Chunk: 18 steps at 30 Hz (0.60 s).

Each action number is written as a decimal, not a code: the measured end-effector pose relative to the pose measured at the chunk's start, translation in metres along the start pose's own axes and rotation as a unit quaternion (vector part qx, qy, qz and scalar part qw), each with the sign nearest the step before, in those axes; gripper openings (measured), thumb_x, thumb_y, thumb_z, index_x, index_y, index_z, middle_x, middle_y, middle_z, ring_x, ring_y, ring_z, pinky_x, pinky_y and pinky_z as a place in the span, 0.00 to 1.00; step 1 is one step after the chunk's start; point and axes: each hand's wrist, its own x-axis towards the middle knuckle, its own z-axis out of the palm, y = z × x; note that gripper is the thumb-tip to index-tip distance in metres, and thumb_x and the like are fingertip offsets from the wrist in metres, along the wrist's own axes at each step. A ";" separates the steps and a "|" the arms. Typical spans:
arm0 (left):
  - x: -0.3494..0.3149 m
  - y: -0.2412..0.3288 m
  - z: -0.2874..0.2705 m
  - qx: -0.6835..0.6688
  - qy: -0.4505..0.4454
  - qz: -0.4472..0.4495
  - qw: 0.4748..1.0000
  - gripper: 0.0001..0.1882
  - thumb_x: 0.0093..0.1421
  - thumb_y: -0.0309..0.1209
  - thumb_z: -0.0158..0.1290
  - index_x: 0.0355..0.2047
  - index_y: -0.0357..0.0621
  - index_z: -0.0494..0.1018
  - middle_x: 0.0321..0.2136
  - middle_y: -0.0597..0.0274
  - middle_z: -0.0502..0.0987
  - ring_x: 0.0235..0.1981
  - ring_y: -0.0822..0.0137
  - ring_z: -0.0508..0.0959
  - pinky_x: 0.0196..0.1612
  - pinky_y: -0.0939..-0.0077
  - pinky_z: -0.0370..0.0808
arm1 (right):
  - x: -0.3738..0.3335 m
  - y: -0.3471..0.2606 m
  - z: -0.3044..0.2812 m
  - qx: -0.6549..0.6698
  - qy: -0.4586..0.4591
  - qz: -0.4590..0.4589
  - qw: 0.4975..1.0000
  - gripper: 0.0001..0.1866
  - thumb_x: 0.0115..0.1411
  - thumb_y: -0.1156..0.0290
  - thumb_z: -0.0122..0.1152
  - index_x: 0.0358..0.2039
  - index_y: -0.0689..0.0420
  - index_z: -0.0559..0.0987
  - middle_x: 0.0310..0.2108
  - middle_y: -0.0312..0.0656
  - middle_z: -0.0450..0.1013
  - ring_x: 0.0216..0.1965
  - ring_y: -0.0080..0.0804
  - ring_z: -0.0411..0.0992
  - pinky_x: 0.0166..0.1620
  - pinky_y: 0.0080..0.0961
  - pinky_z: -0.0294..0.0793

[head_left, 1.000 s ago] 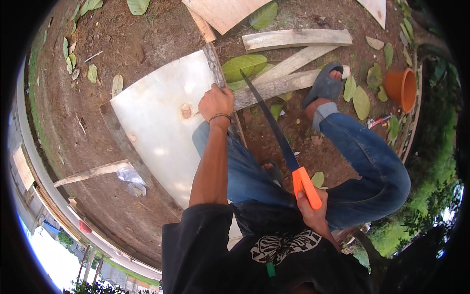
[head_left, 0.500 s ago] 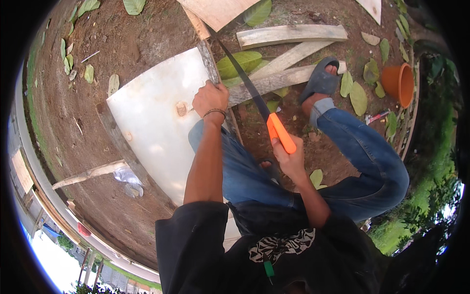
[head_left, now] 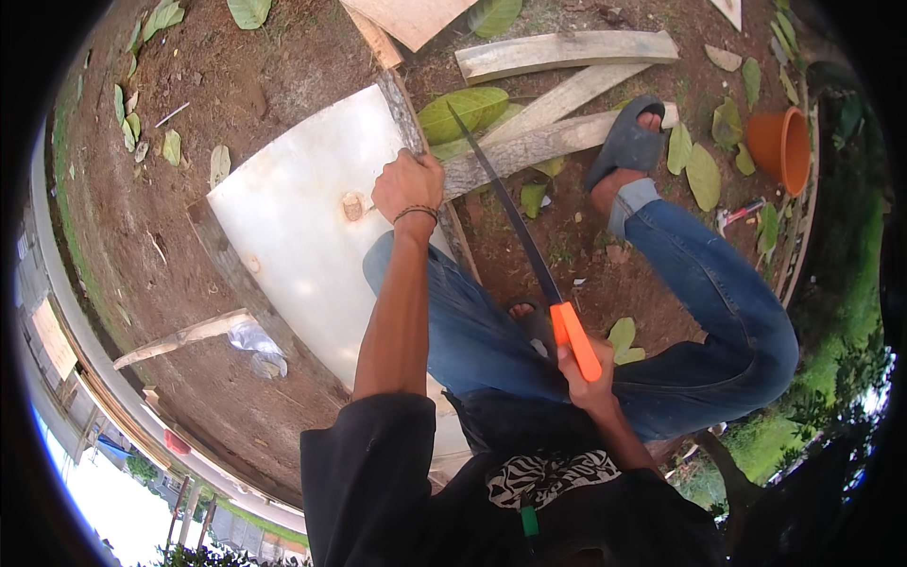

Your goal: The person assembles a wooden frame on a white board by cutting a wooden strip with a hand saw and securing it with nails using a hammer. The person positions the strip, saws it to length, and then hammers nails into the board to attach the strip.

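Partly, left hand (head_left: 408, 184) hides own fingertips; it curls at right edge of white board (head_left: 293, 189), whether clamped there cannot tell. Jeans leg (head_left: 472, 321) covers part of board. Plywood sheet (head_left: 416, 14), at twelve o'clock of view, is cut off by border. Teeth of saw (head_left: 515, 213) too fine to make out; whether blade touches timber (head_left: 567, 144), unclear. Right hand (head_left: 593, 378) is wrapped around orange handle (head_left: 577, 344); from this grip, saw extends toward eleven o'clock, tip over green leaf (head_left: 479, 103). Board lies at ten o'clock.

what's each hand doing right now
Left hand: closed over the wooden strip edging the white board.
Right hand: closed, holding the saw by its orange handle.
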 end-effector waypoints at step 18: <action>0.021 -0.029 -0.003 -0.015 -0.103 0.201 0.974 0.24 0.69 0.48 0.41 0.39 0.40 0.77 0.27 0.34 0.80 0.31 0.35 0.81 0.38 0.44 0.77 | 0.113 0.021 0.033 0.043 0.032 0.013 0.998 0.14 0.62 0.72 0.60 0.20 0.62 0.72 0.14 0.33 0.64 0.15 0.20 0.62 0.21 0.24 0.60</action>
